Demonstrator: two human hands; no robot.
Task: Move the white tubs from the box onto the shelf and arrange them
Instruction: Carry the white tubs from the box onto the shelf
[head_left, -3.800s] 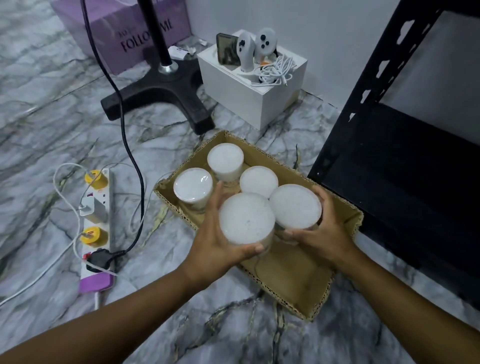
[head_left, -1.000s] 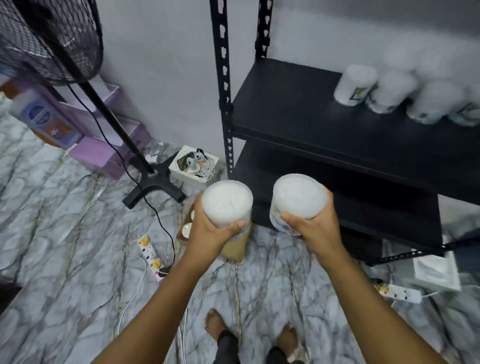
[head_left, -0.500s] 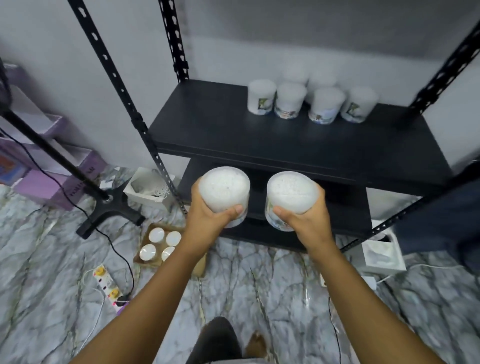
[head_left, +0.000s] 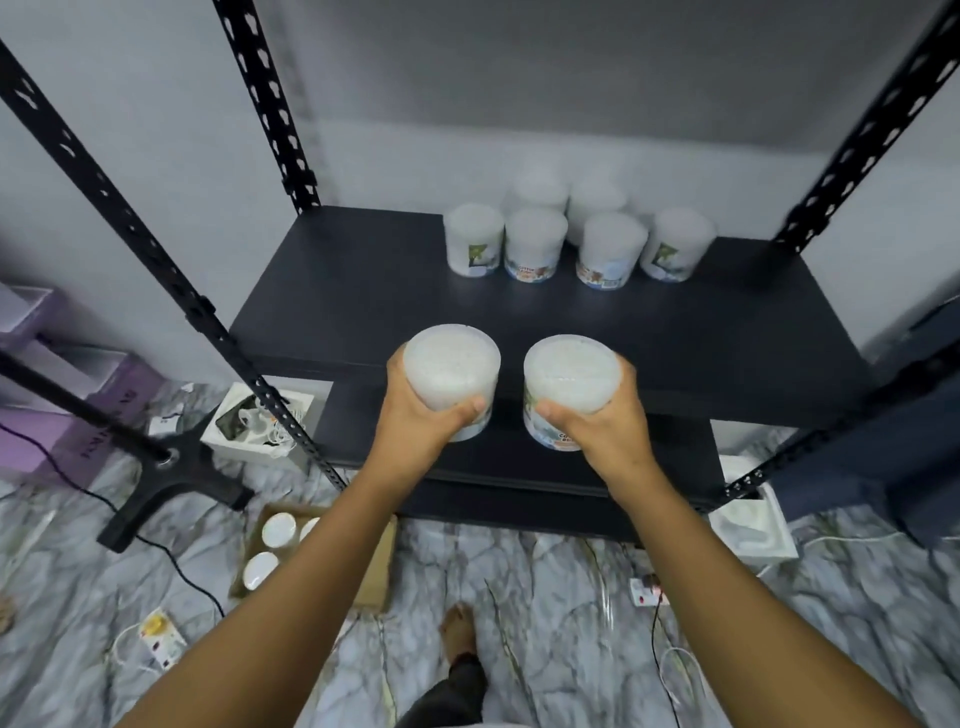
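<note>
My left hand (head_left: 415, 415) grips one white tub (head_left: 451, 371) and my right hand (head_left: 602, 421) grips a second white tub (head_left: 571, 376). Both tubs are upright, held side by side just above the front edge of the black shelf (head_left: 363, 296). Several white tubs (head_left: 576, 234) stand in two rows at the back of that shelf, right of centre. On the floor at lower left lies the cardboard box (head_left: 374, 577) with three tubs (head_left: 279, 527) visible in it, partly hidden by my left forearm.
Black perforated uprights (head_left: 171, 291) frame the shelf at left and right. A lower shelf (head_left: 519, 467) lies beneath. A fan stand base (head_left: 171, 483), cables, power strips (head_left: 158, 636) and white boxes (head_left: 260, 421) lie on the marble floor. My foot (head_left: 457, 626) stands near the box.
I have risen from the box with a tub in each hand and stepped closer to the shelf. The tubs now hover at its front edge.
</note>
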